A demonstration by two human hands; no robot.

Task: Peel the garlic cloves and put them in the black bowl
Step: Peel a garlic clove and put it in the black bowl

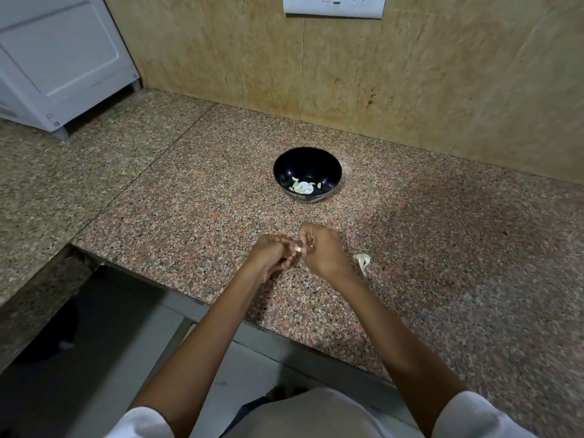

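Note:
A black bowl stands on the granite counter near the back wall, with several peeled garlic cloves lying in its bottom. In front of the bowl, my left hand and my right hand meet over the counter. Both pinch one small pale garlic clove between their fingertips; most of it is hidden by the fingers. To the right of my right wrist lies a white piece of garlic skin and stem on the counter.
The speckled granite counter runs to a front edge near my forearms and drops to a floor at the lower left. A white appliance stands at the back left. A tiled wall with a socket plate rises behind the bowl.

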